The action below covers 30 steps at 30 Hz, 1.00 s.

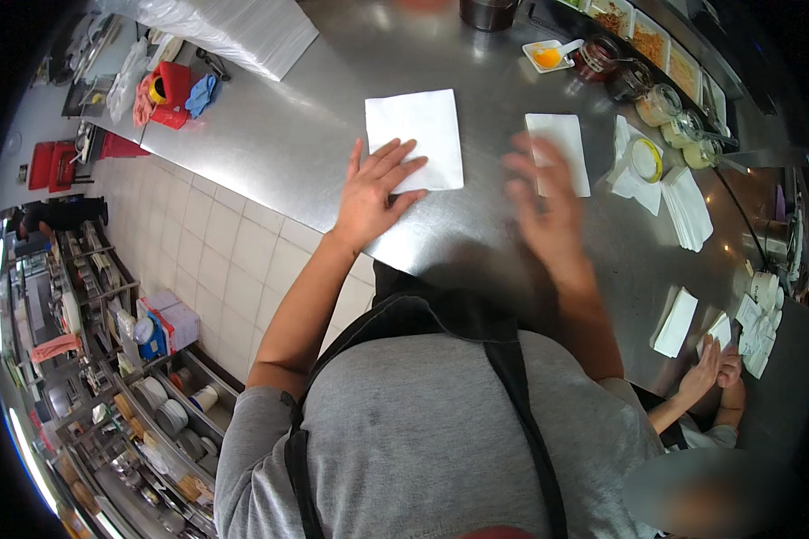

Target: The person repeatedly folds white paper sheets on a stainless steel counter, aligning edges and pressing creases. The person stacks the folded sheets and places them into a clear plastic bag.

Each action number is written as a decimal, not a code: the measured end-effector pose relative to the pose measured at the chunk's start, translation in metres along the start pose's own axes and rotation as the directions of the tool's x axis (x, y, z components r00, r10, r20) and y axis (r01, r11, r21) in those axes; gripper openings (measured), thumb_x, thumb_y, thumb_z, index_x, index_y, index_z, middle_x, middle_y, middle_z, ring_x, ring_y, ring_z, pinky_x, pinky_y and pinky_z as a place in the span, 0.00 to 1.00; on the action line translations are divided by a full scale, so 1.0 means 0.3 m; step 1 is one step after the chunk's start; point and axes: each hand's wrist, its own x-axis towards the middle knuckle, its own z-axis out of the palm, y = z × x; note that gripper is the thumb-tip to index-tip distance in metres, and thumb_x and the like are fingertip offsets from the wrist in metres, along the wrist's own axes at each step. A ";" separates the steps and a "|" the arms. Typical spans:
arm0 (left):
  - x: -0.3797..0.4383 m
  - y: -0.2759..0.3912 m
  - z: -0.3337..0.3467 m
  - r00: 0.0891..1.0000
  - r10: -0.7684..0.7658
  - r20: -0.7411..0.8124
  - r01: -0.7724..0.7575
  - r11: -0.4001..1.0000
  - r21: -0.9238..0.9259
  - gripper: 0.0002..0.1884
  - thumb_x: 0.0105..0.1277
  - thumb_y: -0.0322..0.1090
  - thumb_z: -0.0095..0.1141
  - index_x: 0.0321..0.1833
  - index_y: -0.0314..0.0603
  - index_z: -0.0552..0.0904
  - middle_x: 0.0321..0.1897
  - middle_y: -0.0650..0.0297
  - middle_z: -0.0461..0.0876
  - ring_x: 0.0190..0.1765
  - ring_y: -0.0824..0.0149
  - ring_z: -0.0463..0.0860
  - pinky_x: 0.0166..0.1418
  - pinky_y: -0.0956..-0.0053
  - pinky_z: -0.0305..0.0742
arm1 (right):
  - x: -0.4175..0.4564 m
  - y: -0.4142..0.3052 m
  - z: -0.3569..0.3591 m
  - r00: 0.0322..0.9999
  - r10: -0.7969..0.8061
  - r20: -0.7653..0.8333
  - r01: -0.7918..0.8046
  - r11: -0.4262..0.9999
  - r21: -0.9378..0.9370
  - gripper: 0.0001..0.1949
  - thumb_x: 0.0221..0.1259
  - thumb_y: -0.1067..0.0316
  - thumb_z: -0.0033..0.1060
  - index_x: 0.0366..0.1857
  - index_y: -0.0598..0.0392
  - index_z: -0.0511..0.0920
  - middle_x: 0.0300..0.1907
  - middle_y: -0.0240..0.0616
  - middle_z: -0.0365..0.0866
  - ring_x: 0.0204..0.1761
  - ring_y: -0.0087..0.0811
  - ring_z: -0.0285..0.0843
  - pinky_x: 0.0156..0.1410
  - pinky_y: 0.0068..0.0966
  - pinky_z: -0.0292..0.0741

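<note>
A square white paper napkin [421, 128] lies flat on the steel counter [276, 145] in front of me. My left hand [375, 192] rests on its lower left part with the fingers spread, not gripping it. Blurred by motion, my right hand [546, 192] is over the lower left part of a narrower folded white napkin [566, 145], fingers apart; whether it touches the napkin cannot be told. Farther right, a fanned stack of folded white napkins [687, 209] lies beside a yellow-rimmed round lid or container [646, 160] on crumpled white paper [620, 168].
Glass jars [658, 104], a small dish with orange sauce [546, 57] and food trays [649, 44] line the back right. At lower right, a co-worker's hands [708, 370] handle a white napkin. A plastic-wrapped stack [263, 34] stands at upper left, near a blue cloth [201, 94].
</note>
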 end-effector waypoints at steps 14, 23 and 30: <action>-0.185 0.025 -0.033 0.981 -0.190 0.050 0.191 0.865 -0.465 0.10 0.70 0.35 0.65 0.51 0.45 0.90 0.59 0.65 0.88 0.74 0.61 0.77 0.82 0.53 0.59 | -0.001 -0.103 0.251 0.932 -0.053 0.358 -0.027 0.976 0.217 0.07 0.56 0.70 0.72 0.35 0.60 0.84 0.43 0.42 0.85 0.52 0.46 0.80 0.59 0.39 0.76; -0.181 0.013 -0.045 0.971 -0.210 0.113 0.238 0.830 -0.504 0.10 0.69 0.39 0.67 0.51 0.51 0.91 0.59 0.66 0.89 0.74 0.61 0.76 0.85 0.47 0.52 | 0.042 -0.089 0.217 0.819 0.059 0.570 -0.236 0.941 0.243 0.06 0.62 0.67 0.72 0.34 0.58 0.88 0.46 0.37 0.89 0.51 0.39 0.83 0.58 0.35 0.77; -0.171 0.033 -0.059 0.971 -0.218 0.093 0.234 0.821 -0.521 0.08 0.65 0.35 0.71 0.46 0.49 0.92 0.57 0.65 0.89 0.73 0.61 0.77 0.85 0.46 0.51 | 0.037 -0.075 0.223 0.857 -0.029 0.515 -0.101 0.970 0.223 0.05 0.66 0.70 0.68 0.38 0.60 0.86 0.49 0.37 0.89 0.46 0.36 0.83 0.52 0.32 0.78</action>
